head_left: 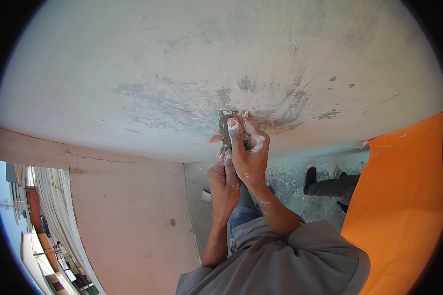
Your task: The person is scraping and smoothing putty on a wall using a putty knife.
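A flat dark scraper [224, 129], smeared with whitish filler, has its upper edge against the pale wall [172, 54]. My right hand [251, 152] is closed round it, the thumb pressed along its face and the fingers bent behind. Below that, my left hand [224, 184] grips the lower end with its thumb up, and one fingertip shows past the scraper's left side. White powder coats the fingers of both hands. Grey rubbed patches [167, 101] spread over the wall on either side of the scraper.
An orange sheet [398, 196] hangs on the right. Near it, another person's dark-clad leg and shoe [330, 187] stand on the white-spattered floor [290, 189]. To the left is a low pinkish wall [128, 206] with a cracked top, and buildings lie beyond. A small pale scrap [206, 196] lies on the floor.
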`<action>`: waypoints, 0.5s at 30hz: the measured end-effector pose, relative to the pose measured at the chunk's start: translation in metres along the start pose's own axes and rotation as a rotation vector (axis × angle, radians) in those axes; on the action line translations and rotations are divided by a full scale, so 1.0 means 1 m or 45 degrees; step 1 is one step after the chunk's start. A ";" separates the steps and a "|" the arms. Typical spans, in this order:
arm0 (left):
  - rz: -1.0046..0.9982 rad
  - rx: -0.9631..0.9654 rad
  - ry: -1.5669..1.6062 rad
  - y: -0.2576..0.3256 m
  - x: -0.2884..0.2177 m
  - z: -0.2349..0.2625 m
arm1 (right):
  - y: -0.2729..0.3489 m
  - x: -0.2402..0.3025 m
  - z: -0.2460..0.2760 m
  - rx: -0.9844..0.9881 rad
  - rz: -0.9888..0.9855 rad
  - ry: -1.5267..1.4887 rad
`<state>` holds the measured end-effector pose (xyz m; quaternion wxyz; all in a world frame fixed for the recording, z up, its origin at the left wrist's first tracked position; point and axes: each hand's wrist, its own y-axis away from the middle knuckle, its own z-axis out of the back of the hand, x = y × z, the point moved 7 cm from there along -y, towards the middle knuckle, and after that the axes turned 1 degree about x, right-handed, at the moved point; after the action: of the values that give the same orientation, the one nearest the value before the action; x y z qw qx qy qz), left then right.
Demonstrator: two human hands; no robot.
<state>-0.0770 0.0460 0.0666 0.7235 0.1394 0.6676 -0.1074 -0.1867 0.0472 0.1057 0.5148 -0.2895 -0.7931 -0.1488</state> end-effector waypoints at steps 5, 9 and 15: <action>0.123 0.001 -0.131 -0.004 -0.020 0.011 | -0.002 0.008 -0.010 -0.019 0.004 -0.159; 0.017 -0.048 -0.239 -0.001 -0.032 0.021 | -0.002 0.007 -0.017 0.024 -0.079 -0.187; -0.069 -0.054 -0.402 0.007 -0.068 0.019 | 0.001 0.014 -0.020 -0.028 -0.056 -0.290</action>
<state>-0.0623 0.0441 0.1361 0.8191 0.0874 0.5511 -0.1332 -0.1758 0.0412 0.1267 0.4150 -0.2927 -0.8509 -0.1347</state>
